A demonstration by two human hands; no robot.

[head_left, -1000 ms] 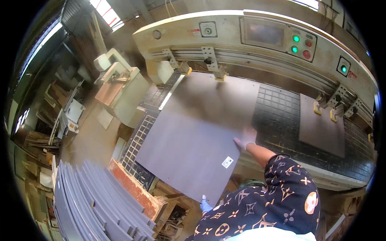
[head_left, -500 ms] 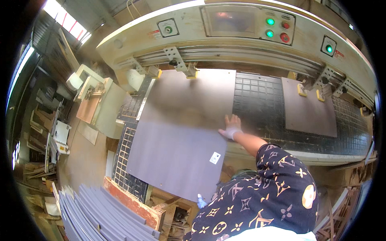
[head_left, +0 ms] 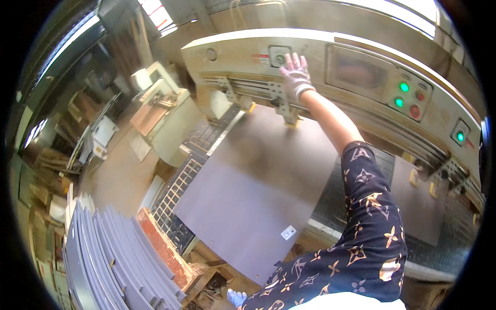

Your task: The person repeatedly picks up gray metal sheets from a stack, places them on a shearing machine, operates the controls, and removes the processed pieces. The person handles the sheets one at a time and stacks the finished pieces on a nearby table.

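Observation:
My right hand (head_left: 296, 76), in a pale glove with bare fingertips, reaches up to the machine's front. Its fingers are spread beside a small control plate with a round button (head_left: 280, 58); whether they touch it I cannot tell. Below the arm lies a large grey panel (head_left: 248, 191) with a white label (head_left: 288, 232) near its front right corner. At the lower edge my left hand (head_left: 237, 297), in a bluish glove, hangs just off the panel's front corner, its visible fingers apart and holding nothing I can see.
Yellow-padded clamps (head_left: 293, 123) hang from a rail over the panel. A smaller grey panel (head_left: 418, 201) lies to the right under similar clamps. Stacked grey strips (head_left: 113, 258) stand at the lower left behind a worn reddish board (head_left: 163, 248). A screen (head_left: 359, 71) and lit green buttons (head_left: 404, 87) face me.
My right hand has left the panel's right edge and moved up to the control plate. My left hand has come away from the panel's front edge. The view has tilted and shifted.

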